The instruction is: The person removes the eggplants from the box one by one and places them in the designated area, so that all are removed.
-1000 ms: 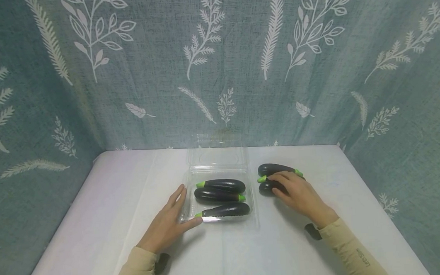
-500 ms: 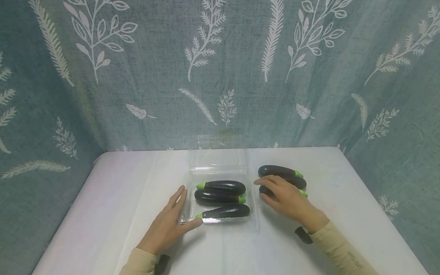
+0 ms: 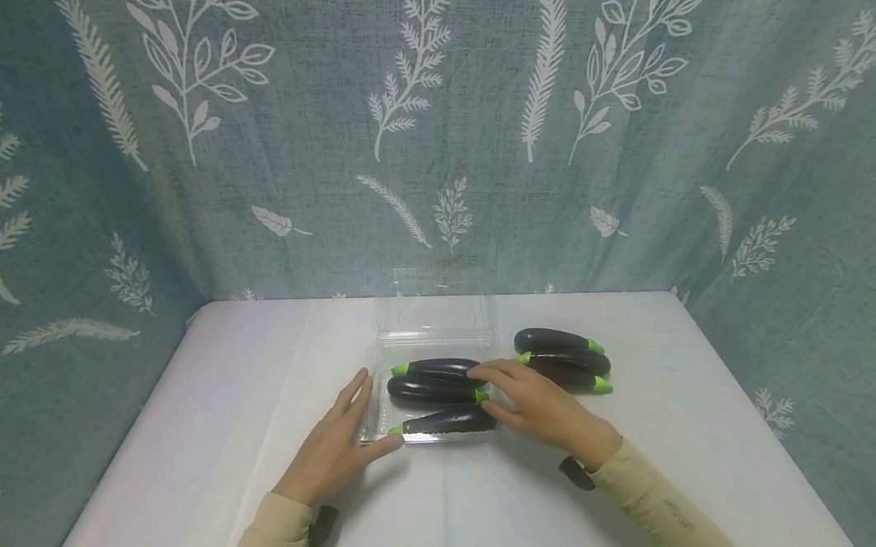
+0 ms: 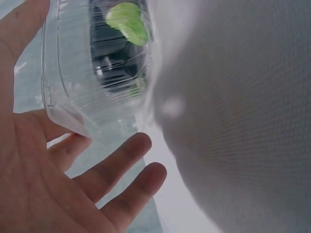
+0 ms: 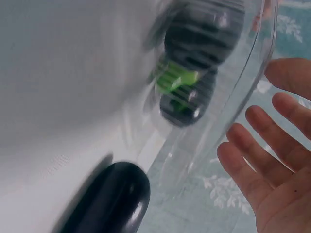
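A big blue-green curtain with pale leaf pictures hangs behind and at both sides. In front of it is a table with a white cloth. A clear plastic clamshell box sits in the middle, with its lid folded up at the back.

The left hand is spread wide at the box's near left corner, with its thumb on the front edge. The right hand is over the box's right side, fingers apart and holding nothing; I can't tell if it touches the rim.

Three dark eggplants lie in the box: two close together at the back, and one near the front. Three more eggplants lie side by side on the cloth, to the right of the box.

Their stem ends are bright green, and they point different ways.
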`<control>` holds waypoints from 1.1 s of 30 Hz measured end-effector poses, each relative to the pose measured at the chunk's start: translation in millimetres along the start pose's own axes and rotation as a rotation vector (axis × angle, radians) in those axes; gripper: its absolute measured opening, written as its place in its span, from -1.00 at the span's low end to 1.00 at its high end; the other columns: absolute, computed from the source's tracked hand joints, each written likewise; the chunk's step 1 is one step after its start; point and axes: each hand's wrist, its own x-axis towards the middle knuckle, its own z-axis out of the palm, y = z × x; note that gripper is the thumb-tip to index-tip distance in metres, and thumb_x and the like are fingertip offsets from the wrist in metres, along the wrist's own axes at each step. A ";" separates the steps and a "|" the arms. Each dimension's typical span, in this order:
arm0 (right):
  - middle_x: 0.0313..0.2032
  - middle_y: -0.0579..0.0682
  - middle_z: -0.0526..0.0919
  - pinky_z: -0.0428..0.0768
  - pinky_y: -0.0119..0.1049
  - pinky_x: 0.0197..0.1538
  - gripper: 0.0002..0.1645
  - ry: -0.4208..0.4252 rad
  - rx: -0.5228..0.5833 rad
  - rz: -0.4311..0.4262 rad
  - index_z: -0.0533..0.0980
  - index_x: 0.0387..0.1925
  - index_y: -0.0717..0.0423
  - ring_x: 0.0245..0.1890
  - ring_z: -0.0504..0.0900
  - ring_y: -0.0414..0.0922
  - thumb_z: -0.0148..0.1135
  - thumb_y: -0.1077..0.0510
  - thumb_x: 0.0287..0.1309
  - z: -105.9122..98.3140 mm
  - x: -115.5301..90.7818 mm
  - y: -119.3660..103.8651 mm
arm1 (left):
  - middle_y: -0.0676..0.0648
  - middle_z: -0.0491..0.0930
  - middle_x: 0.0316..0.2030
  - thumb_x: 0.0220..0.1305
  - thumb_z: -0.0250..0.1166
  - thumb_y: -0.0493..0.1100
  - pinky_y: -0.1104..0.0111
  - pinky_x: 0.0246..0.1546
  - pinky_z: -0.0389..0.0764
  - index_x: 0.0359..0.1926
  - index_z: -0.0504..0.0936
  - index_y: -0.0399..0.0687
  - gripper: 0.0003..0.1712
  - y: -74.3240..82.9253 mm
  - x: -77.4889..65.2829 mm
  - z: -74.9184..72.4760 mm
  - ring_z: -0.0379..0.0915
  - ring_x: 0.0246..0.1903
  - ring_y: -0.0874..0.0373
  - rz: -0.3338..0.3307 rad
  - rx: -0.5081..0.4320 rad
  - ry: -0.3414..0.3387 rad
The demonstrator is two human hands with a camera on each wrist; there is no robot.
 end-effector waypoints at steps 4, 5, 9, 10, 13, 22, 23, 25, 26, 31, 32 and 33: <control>0.17 0.01 0.59 0.56 -0.19 0.25 -0.38 -0.008 -0.001 -0.025 0.50 0.27 0.07 0.20 0.57 -0.07 0.46 0.17 0.18 5.8 5.3 -4.9 | -0.02 -0.05 0.60 0.19 0.34 0.42 -0.19 0.33 0.31 0.60 0.07 -0.12 0.20 0.0 0.3 -0.2 0.17 0.43 -0.27 0.000 -0.002 0.003; 0.16 0.02 0.59 0.57 -0.20 0.24 -0.37 -0.009 -0.002 -0.037 0.50 0.27 0.08 0.19 0.58 -0.07 0.48 0.17 0.17 7.4 6.6 -5.8 | -0.02 -0.05 0.60 0.19 0.34 0.42 -0.19 0.33 0.31 0.60 0.07 -0.11 0.20 -0.1 0.3 -0.3 0.17 0.43 -0.27 0.000 -0.002 0.004; 0.16 -0.02 0.59 0.61 -0.27 0.16 -0.32 -0.047 0.007 -0.048 0.48 0.30 0.07 0.13 0.60 -0.11 0.50 0.14 0.16 12.0 9.9 -9.1 | -0.02 -0.05 0.60 0.18 0.35 0.42 -0.18 0.34 0.30 0.60 0.06 -0.11 0.21 -0.7 0.6 -0.6 0.15 0.44 -0.25 0.003 -0.002 0.004; 0.16 -0.03 0.59 0.62 -0.27 0.14 -0.31 -0.062 0.013 -0.043 0.47 0.32 0.05 0.12 0.60 -0.12 0.50 0.12 0.16 12.8 10.5 -9.7 | -0.01 -0.06 0.60 0.18 0.36 0.42 -0.18 0.34 0.30 0.60 0.06 -0.10 0.21 -0.7 0.6 -0.6 0.15 0.44 -0.24 0.002 -0.002 0.003; 0.16 -0.06 0.59 0.62 -0.27 0.13 -0.29 -0.114 0.040 -0.017 0.44 0.35 0.01 0.11 0.60 -0.14 0.47 0.06 0.20 14.1 12.0 -11.2 | 0.00 -0.05 0.60 0.18 0.36 0.42 -0.17 0.34 0.32 0.60 0.06 -0.11 0.21 -0.9 0.7 -0.7 0.16 0.44 -0.24 0.005 0.003 0.004; 0.05 -0.08 0.62 0.61 -0.38 0.09 -0.46 -0.218 0.102 -0.013 0.56 0.21 0.07 0.02 0.64 -0.18 0.45 0.08 0.21 16.4 20.9 -13.1 | -0.04 -0.03 0.60 0.19 0.35 0.42 -0.17 0.32 0.33 0.59 0.09 -0.13 0.19 0.0 -0.2 0.1 0.18 0.43 -0.26 0.005 0.008 0.006; 0.04 -0.09 0.63 0.61 -0.39 0.07 -0.48 -0.231 0.105 -0.008 0.57 0.19 0.07 0.00 0.64 -0.19 0.44 0.08 0.21 16.6 21.8 -13.4 | -0.04 -0.03 0.60 0.19 0.35 0.42 -0.17 0.33 0.34 0.59 0.08 -0.13 0.19 0.0 -0.1 0.2 0.18 0.43 -0.25 0.008 0.012 0.007; 0.01 -0.09 0.64 0.62 -0.39 0.06 -0.52 -0.258 0.107 0.004 0.59 0.16 0.07 -0.02 0.65 -0.20 0.43 0.09 0.22 17.2 23.7 -14.2 | -0.05 -0.03 0.60 0.19 0.35 0.42 -0.15 0.33 0.34 0.59 0.08 -0.14 0.20 0.0 -0.1 0.4 0.18 0.43 -0.24 0.014 0.018 0.009; 0.00 -0.10 0.64 0.62 -0.39 0.06 -0.53 -0.269 0.104 0.010 0.60 0.15 0.06 -0.02 0.65 -0.20 0.43 0.08 0.23 17.6 24.5 -14.4 | -0.05 -0.03 0.60 0.19 0.35 0.42 -0.15 0.33 0.34 0.59 0.08 -0.14 0.20 -0.1 0.0 0.6 0.18 0.43 -0.24 0.017 0.020 0.010; -0.02 -0.09 0.66 0.61 -0.37 0.08 -0.58 -0.323 0.083 0.026 0.64 0.12 0.06 0.00 0.65 -0.19 0.40 0.06 0.26 19.0 27.4 -15.3 | -0.07 -0.02 0.59 0.18 0.35 0.42 -0.15 0.33 0.35 0.59 0.08 -0.16 0.21 0.2 0.3 0.6 0.19 0.42 -0.25 0.026 0.023 0.016; -0.02 -0.10 0.66 0.61 -0.37 0.09 -0.59 -0.333 0.077 0.030 0.64 0.12 0.06 0.00 0.65 -0.19 0.39 0.05 0.27 18.9 27.8 -15.5 | -0.06 -0.02 0.59 0.18 0.35 0.42 -0.14 0.33 0.35 0.59 0.08 -0.16 0.21 0.2 0.3 0.7 0.19 0.42 -0.25 0.026 0.024 0.018; -0.01 -0.10 0.66 0.61 -0.36 0.09 -0.58 -0.344 0.074 0.035 0.64 0.13 0.05 0.01 0.64 -0.19 0.38 0.05 0.28 18.7 28.2 -15.9 | -0.07 -0.02 0.59 0.18 0.35 0.42 -0.14 0.33 0.35 0.59 0.08 -0.16 0.21 0.2 0.4 0.7 0.19 0.42 -0.25 0.026 0.024 0.019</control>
